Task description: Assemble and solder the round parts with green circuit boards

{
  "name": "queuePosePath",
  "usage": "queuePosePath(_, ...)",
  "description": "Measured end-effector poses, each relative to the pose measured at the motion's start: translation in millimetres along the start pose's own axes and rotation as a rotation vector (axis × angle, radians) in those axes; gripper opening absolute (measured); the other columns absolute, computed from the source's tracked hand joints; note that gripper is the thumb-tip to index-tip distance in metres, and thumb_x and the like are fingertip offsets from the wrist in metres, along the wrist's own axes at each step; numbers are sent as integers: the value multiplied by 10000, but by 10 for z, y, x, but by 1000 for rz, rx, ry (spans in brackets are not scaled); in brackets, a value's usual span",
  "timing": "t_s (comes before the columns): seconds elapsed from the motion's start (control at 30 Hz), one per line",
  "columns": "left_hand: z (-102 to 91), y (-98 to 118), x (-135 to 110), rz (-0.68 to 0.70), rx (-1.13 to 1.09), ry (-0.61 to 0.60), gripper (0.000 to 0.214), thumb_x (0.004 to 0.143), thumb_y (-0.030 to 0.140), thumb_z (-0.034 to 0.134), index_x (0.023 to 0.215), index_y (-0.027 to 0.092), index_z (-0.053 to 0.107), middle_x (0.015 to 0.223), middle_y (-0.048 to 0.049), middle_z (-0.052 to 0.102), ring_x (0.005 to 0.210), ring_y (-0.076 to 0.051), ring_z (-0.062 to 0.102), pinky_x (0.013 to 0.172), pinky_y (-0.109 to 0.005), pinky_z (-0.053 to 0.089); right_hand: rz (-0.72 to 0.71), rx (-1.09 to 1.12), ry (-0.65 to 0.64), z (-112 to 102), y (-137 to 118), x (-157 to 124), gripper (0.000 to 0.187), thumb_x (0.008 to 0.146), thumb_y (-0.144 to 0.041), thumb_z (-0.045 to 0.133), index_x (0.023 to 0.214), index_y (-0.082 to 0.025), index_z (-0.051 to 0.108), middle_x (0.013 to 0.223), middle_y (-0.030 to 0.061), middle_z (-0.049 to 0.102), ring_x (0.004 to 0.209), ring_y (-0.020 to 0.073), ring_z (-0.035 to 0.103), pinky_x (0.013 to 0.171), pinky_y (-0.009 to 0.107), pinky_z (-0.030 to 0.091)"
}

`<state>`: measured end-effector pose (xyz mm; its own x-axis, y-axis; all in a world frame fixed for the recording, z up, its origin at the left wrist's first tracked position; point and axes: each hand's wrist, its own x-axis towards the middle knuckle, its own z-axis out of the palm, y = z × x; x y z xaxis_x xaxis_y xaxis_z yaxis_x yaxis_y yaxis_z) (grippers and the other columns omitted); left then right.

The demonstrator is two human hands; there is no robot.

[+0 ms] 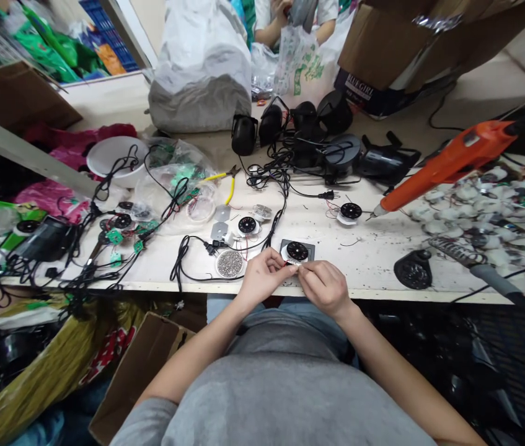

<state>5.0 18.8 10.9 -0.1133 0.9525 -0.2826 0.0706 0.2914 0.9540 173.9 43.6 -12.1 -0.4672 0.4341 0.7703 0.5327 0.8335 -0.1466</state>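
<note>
A small round unit with a slotted black disc on a white base [296, 251] rests on a dark square pad [310, 249] near the table's front edge. At its near side, my left hand [264, 275] is closed in a pinch, thumb pointing right. My right hand [325, 286] pinches right beside it, the two sets of fingertips almost touching. A bit of red, perhaps wire, shows by the left fingers; what the fingertips hold is too small to make out. To the left lie a similar black-disc unit [247, 225] and a round dish of small metal pieces [229, 264].
An orange electric screwdriver [443, 167] reaches in from the right, its tip near another disc unit [350, 212]. Yellow-handled cutters [225, 181], black cables [281, 170] and black housings [306, 121] lie behind. A soldering iron [489, 272] is at right. Another person sits opposite.
</note>
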Motion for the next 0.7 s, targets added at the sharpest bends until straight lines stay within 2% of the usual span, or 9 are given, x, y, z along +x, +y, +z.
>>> queuePosePath(0.1,5,-19,12,16,0,-1,382,599,373,863,712,182,552,599,50,583,522,-74,454,510,-206,355,107,36,8,-142,4,-45,90,917,-96,638,903,-185,638,806,40,683,739,137,646,651,254,557)
queuePosePath(0.17,7,-35,16,17,-10,-21,389,598,384,865,719,182,555,598,50,581,519,-73,453,508,-204,361,253,21,87,-319,52,-134,96,887,-100,681,895,-190,651,801,36,686,748,152,667,655,275,568)
queuePosePath(0.23,5,-47,16,18,-10,-26,379,607,391,852,718,184,555,584,55,562,515,-72,445,507,-203,363,519,-17,278,-528,141,-261,100,852,-118,715,828,-197,659,748,19,676,696,167,672,618,297,554)
queuePosePath(0.3,0,-51,16,28,-2,-21,375,608,395,849,718,185,559,591,54,557,523,-73,450,513,-204,371,839,-16,548,-725,263,-392,85,816,-183,737,817,-183,653,707,11,663,578,158,655,514,279,512)
queuePosePath(0.33,-3,-49,15,34,3,-18,376,608,398,852,718,186,562,600,51,562,529,-74,456,515,-204,376,955,-10,671,-809,330,-449,120,787,-217,746,820,-177,638,679,6,655,516,153,636,468,273,493)
queuePosePath(0.4,-10,-43,13,44,12,-18,385,610,415,860,714,187,567,606,49,565,534,-75,462,515,-204,382,1084,-17,815,-933,456,-532,194,729,-276,750,803,-181,597,617,-2,639,431,152,597,409,274,475)
queuePosePath(0.43,-13,-38,12,45,13,-21,390,614,428,862,711,187,571,604,47,567,533,-76,461,514,-204,382,1104,-42,838,-973,508,-555,217,705,-297,749,785,-191,577,588,-5,630,415,156,589,399,278,475)
queuePosePath(0.53,-22,-25,5,32,8,-30,403,658,485,842,698,180,582,607,25,598,534,-80,478,510,-203,369,1134,-137,799,-1024,599,-570,222,694,-343,737,732,-194,578,555,3,618,424,161,597,415,275,477)
queuePosePath(0.7,-34,-23,-9,42,32,-44,410,651,485,849,681,175,582,570,30,573,518,-77,447,493,-198,341,1197,-115,763,-1056,616,-554,276,735,-392,681,606,-152,635,533,49,606,393,156,558,379,280,456)
